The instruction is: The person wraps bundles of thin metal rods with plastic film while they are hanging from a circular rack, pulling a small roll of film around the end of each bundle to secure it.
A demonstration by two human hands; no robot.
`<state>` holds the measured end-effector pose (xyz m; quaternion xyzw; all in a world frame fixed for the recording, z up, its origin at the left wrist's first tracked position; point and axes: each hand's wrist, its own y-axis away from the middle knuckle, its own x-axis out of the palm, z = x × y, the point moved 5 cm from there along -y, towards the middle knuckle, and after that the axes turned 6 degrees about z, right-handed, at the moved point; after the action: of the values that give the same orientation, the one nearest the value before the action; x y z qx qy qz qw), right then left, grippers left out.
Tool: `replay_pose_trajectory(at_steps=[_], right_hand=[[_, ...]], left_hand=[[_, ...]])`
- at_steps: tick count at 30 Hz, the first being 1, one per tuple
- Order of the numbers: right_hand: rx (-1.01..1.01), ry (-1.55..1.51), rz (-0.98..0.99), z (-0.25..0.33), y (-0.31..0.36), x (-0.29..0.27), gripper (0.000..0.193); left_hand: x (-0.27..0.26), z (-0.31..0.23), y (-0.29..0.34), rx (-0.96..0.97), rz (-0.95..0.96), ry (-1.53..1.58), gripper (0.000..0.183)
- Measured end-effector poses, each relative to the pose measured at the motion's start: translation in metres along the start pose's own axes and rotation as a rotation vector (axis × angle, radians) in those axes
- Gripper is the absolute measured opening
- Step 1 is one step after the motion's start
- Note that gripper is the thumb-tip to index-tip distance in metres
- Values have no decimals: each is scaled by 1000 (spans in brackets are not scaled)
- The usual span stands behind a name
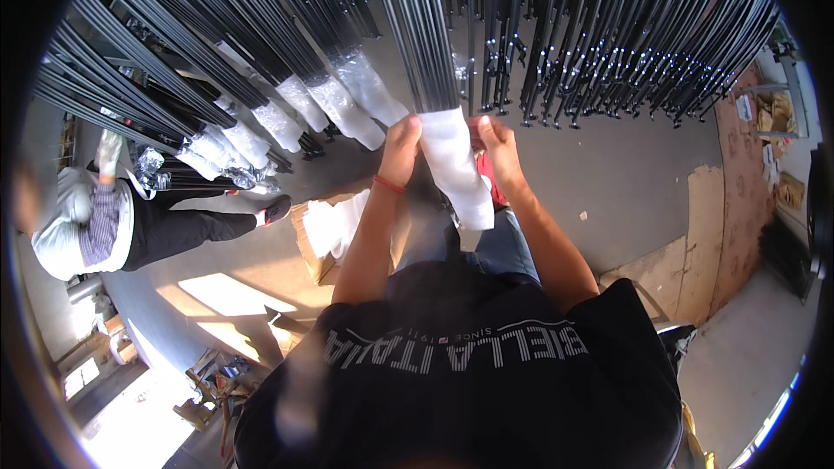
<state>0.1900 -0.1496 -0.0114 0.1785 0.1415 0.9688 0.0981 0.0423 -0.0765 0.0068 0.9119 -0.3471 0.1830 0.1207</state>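
Note:
In front of me hangs a bundle of long black rods [432, 61], its lower end covered by a white, translucent wrapping sleeve [456, 169]. The sleeve's upper edge circles the rods, and its lower end slants toward my lap. My left hand [402, 141] is closed at the upper left edge of the sleeve. On the other side my right hand [495, 143] has its thumb up and fingers curled against the sleeve's upper right edge. The tips behind the sleeve are partly hidden.
More black rod bundles with wrapped ends [347, 108] hang at left; bare rods with metal ends [599, 78] hang at right. An open cardboard box [310, 243] with white sleeves stands by my left forearm. A co-worker [95, 217] stands far left. Cardboard sheets [695, 239] lie right.

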Motion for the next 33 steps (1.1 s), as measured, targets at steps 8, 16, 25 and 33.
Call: replay_pose_trajectory(at_steps=[8, 16, 25, 33], right_hand=[[-106, 577, 79, 10, 26, 33, 58], [-5, -126, -135, -89, 46, -30, 34], [841, 816, -299, -388, 20, -149, 84], [773, 1473, -85, -503, -42, -167, 98]], left_hand=[[8, 3, 2, 123, -244, -53, 38], [11, -8, 17, 168, -574, -223, 48], [8, 8, 8, 353, -621, 46, 38], [-10, 15, -10, 475, -195, -110, 42]])
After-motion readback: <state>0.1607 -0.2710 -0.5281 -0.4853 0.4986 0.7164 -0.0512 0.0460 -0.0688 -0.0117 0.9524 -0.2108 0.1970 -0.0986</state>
